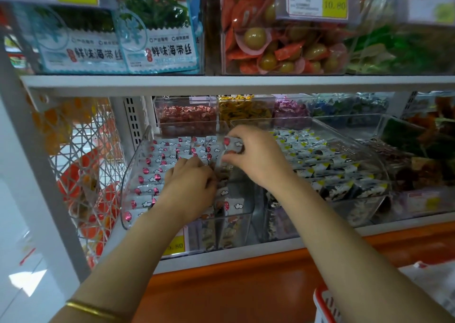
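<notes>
Shelf w/ clear snack bins

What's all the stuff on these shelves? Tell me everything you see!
white packets: many, white with pink spots, clear bin under the hands
dark packets: many, black, white and yellow, next bin right
seaweed bags: two, blue and white, top shelf, left
orange packets: many, orange with green balls, top clear bin
wire basket: one, white, left of the bins
bangle: one, gold, left wrist
left hand: one, down among the white packets
right hand: one, pinching a white packet
</notes>
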{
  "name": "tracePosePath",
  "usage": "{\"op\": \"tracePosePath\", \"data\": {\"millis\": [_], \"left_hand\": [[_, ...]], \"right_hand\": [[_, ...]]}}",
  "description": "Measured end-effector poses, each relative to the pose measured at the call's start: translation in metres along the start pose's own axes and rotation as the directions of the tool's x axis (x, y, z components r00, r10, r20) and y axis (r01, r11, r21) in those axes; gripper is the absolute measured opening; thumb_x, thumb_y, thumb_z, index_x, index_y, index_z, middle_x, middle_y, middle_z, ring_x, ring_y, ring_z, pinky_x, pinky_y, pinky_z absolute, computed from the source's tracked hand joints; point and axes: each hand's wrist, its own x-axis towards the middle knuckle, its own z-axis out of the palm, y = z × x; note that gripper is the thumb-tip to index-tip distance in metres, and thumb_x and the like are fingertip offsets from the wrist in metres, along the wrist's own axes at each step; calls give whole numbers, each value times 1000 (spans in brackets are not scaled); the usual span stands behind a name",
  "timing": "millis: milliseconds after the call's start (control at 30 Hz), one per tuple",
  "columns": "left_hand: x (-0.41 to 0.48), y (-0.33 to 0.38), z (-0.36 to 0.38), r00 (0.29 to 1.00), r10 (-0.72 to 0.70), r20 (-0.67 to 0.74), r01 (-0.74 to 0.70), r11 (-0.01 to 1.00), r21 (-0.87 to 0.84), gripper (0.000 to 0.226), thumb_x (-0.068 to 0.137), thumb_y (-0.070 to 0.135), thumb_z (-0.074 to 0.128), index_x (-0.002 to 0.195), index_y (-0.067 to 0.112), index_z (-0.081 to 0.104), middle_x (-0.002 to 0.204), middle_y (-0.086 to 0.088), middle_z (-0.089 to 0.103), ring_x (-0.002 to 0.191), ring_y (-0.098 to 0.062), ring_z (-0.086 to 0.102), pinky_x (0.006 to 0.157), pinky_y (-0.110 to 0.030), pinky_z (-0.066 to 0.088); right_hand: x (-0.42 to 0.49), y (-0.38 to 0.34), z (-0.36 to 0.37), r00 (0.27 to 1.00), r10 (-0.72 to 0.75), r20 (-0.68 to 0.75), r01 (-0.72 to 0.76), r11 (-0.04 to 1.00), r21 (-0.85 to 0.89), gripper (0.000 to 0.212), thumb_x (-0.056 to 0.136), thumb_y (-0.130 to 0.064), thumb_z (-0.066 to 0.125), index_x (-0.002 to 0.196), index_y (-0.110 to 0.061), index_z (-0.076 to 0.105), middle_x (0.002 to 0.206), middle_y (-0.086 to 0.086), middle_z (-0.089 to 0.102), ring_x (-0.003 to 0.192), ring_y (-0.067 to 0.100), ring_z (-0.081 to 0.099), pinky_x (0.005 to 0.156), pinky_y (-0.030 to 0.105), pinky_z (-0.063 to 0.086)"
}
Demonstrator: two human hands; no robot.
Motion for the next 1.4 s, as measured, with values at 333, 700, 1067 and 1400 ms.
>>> {"op": "tracePosePath", "data": {"millis": [333,700,1067,1400], "left_hand": [[-2,-2,0,995,-71,-76,63,992,-106,11,89,23,55,93,22,66,101,-2,52,102,-26,42,85,-37,37],[-2,-4,-6,995,-89,-38,83,986,-143,24,90,22,52,110,24,66,107,-5,55,104,-27,42,87,-37,38],[-8,-5,-17,981,-178,-76,155,958,-243,29,92,12,45,110,21,67,116,-5,54,109,-27,38,81,-27,29],[-10,-7,-22,983,-179,-47,154,931,-332,26,92,11,47,106,18,67,117,-7,53,112,-29,43,97,-41,39]], "right_hand": [[32,-13,13,929,5,371,100,960,-262,44,87,-22,65,129,-14,54,134,8,54,120,25,51,99,37,43],[31,-15,18,778,85,623,221,891,-397,15,93,-10,48,92,-11,64,80,2,52,79,22,48,72,32,38],[41,-4,9,858,72,509,77,961,-267,38,91,5,47,114,-19,67,126,3,61,109,21,59,94,37,48],[57,5,28,897,18,441,211,861,-463,21,89,-6,57,103,-15,69,114,7,62,112,25,51,94,39,45]]}}
